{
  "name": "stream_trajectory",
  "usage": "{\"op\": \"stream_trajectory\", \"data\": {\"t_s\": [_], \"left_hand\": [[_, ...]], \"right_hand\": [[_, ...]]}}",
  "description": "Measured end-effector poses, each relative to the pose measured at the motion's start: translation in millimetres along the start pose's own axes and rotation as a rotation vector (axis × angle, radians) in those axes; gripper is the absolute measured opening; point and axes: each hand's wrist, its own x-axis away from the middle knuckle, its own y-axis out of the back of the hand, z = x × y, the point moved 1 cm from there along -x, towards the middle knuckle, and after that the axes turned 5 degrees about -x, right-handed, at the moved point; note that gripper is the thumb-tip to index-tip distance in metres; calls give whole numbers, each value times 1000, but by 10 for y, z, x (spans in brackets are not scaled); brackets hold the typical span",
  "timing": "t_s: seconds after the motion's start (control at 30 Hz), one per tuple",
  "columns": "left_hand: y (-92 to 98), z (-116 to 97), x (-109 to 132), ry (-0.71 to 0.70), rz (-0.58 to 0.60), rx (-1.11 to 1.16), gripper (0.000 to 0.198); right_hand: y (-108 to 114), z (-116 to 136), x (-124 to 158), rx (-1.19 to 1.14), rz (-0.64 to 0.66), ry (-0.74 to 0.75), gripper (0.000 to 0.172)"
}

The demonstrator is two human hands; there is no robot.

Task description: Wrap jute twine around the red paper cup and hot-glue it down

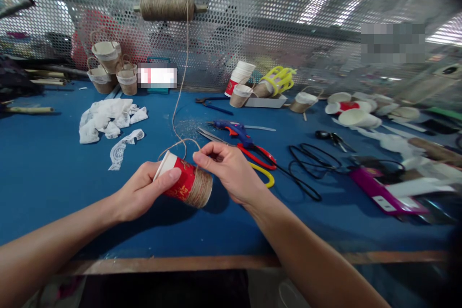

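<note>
My left hand (144, 187) is closed around a red and white paper cup (180, 180), tilted on its side with the rim to the left. Brown twine (200, 188) is wound in rows round the cup's base end. Between thumb and fingertips, my right hand (231, 168) pinches the strand just above the wound part. That strand loops over the cup and runs up to a twine spool (166, 8) mounted on the perforated screen. Behind my right hand lie a blue glue gun (233, 130) and scissors (258, 155) with red handles, partly hidden. A yellow handle loop (265, 175) shows beside my right wrist.
White lace (104, 118) lies at left, near several twine-wrapped cups (127, 79). Stacked paper cups (240, 77), a yellow plastic holder (279, 80) and pliers (214, 105) are at the back. A coiled black cable (310, 168), keys (334, 139) and a purple box (375, 190) lie right.
</note>
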Motion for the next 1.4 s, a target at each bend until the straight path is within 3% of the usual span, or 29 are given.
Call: {"op": "stream_trajectory", "data": {"t_s": [0.4,0.6,0.8,1.13,1.4], "left_hand": [[12,-16,45,-168,-18,-211,45],[8,-38,58,-179,-41,-258,48],[33,-42,58,-224,38,-338,48],[23,-33,72,-268,-43,-316,47],[19,-5,77,-209,-53,-254,47]], "right_hand": [[-5,-4,0,-10,37,-3,27],[-4,-19,8,-2,65,-5,24],[-17,-14,12,-32,89,-32,26],[-10,-42,-10,-5,110,-70,27],[3,-37,-14,69,156,-85,29]]}}
